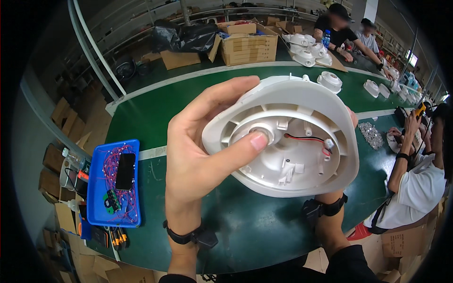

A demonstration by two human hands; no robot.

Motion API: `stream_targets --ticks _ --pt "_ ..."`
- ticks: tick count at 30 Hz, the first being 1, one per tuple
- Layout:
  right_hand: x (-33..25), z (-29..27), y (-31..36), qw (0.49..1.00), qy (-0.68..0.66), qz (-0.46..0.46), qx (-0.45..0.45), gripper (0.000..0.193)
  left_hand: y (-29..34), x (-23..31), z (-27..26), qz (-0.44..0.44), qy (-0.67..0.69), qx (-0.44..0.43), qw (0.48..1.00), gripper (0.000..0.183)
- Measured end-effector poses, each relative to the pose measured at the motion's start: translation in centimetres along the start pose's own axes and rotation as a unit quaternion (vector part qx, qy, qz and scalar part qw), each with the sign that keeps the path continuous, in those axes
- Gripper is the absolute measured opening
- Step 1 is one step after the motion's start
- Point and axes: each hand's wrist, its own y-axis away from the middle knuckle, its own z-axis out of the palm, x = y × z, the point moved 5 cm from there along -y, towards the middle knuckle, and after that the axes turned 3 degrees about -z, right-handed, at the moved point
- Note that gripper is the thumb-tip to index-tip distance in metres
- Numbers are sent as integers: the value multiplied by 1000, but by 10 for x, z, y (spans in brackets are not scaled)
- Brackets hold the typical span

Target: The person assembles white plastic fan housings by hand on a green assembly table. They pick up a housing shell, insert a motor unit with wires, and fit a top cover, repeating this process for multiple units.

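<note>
I hold up a white plastic housing (302,89) over the bench, its hollow inside turned toward me. My left hand (198,141) grips its left side, with the thumb pressed into a round hole inside and the other fingers around the outer wall. Mostly hidden behind the housing, my right hand (352,117) supports its right side; only a bit of it shows past the edge. Inside the shell, a red and black wire (306,138) runs to a small white connector (328,143). Posts, clips and ribs line the interior.
A blue tray (90,188) at left holds thin wires, a black phone (125,171) and green circuit boards. Several white housings (330,82) stand farther back. A bag of small metal parts (371,135) lies at right, near a co-worker (415,184). A cardboard box (249,48) sits behind.
</note>
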Motion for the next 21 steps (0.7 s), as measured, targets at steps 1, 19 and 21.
stream_targets --ticks 1,19,21 --pt "3 0 -2 1000 -4 1 -1 73 1 -1 -2 2 -10 -4 1000 58" --pt "11 -7 0 989 14 70 131 73 1 1 -5 -51 -34 24 998 64" --pt "3 4 2 989 23 65 133 71 2 2 -7 -32 -51 25 998 62"
